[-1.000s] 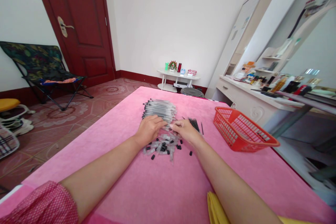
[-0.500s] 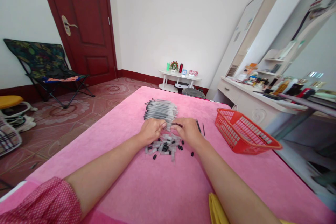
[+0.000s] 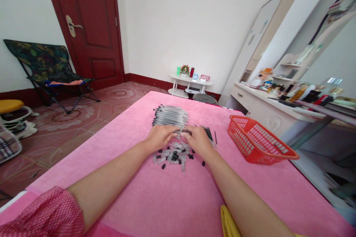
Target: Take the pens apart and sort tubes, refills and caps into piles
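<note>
My left hand and my right hand meet fingertip to fingertip over the pink cloth, both closed. A pen, mostly covered by the fingers, seems to be in my left hand. Whatever my right thumb and fingers pinch is too small and hidden to name. Just beyond the hands lies a row of clear pens with dark ends. On the near side is a loose pile of clear caps, mixed with small black plugs. Thin dark refills lie beside my right hand, partly behind it.
A red plastic basket stands on the pink cloth at the right. Yellow fabric lies at the near edge by my right forearm. A cluttered dresser is beyond the basket; a folding chair stands left.
My left hand has opened out slightly and its fingers reach further right, closer to my right hand. My right hand has shifted a little left, uncovering more of the refills.
</note>
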The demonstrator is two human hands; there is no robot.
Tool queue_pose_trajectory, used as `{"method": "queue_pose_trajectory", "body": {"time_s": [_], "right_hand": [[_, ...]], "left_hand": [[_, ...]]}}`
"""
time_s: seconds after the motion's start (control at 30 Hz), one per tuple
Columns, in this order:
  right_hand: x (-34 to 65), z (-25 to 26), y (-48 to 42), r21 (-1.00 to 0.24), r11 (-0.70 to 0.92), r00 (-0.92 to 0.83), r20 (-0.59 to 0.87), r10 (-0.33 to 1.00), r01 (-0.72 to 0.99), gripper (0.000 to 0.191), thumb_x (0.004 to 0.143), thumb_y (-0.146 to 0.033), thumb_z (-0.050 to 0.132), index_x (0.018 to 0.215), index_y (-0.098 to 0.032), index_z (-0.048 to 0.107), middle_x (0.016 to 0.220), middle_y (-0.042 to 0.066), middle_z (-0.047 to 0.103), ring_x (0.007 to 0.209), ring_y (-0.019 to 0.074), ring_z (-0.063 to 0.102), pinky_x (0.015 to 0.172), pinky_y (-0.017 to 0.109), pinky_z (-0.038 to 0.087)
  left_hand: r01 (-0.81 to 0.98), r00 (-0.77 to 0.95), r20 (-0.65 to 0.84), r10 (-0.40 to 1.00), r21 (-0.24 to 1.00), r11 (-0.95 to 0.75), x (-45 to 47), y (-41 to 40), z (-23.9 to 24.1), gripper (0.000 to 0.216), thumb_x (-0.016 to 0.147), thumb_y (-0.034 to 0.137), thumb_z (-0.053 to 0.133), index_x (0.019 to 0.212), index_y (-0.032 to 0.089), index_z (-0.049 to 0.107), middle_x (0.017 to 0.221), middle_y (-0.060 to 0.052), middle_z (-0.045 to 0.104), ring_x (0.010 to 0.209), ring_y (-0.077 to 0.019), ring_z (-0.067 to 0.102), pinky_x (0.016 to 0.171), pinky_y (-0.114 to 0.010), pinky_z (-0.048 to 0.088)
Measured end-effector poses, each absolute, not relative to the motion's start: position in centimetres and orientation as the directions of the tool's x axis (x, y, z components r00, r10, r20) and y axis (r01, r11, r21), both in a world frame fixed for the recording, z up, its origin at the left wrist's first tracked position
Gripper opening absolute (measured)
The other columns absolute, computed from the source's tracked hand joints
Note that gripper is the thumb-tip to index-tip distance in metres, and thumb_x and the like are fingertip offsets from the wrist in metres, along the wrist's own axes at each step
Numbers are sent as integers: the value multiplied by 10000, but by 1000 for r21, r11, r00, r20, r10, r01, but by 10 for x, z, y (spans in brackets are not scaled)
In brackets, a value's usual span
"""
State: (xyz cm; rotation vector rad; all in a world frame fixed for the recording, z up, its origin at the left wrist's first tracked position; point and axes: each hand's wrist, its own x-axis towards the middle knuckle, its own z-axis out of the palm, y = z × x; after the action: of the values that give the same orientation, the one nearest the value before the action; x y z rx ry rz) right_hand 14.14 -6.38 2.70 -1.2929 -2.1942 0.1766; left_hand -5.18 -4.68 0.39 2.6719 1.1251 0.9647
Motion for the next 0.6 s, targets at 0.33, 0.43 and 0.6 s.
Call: {"method": "queue_pose_trajectory", "body": {"time_s": [0.33, 0.43, 0.6], "right_hand": [[149, 41, -69, -248, 475, -387, 332, 860, 844, 131, 756, -303, 602, 760, -230, 711, 747, 25, 688, 689, 169, 576, 592, 246, 323], [158, 49, -68, -203, 425, -317, 412, 854, 882, 201, 800, -352, 562, 908, -261, 705, 907, 44, 704, 799, 202, 607, 646, 263, 346], [152, 41, -69, -245, 442, -361, 314, 878, 863, 159, 782, -333, 593, 863, -262, 710, 813, 13, 705, 729, 179, 609, 595, 249, 341]], "left_hand": [[752, 516, 465, 720, 158, -640, -58, -46, 6, 248, 847, 268, 399, 752, 221, 623, 640, -12, 622, 613, -168, 556, 537, -262, 294], [777, 374, 459, 806, 318, -543, -68, -38, 0, 346, 890, 338, 322, 730, 210, 600, 650, -8, 621, 618, -160, 557, 570, -252, 329], [689, 352, 447, 823, 472, -551, -68, -31, -8, 408, 913, 378, 263, 768, 194, 598, 737, -16, 644, 706, -151, 581, 672, -249, 388]]}}
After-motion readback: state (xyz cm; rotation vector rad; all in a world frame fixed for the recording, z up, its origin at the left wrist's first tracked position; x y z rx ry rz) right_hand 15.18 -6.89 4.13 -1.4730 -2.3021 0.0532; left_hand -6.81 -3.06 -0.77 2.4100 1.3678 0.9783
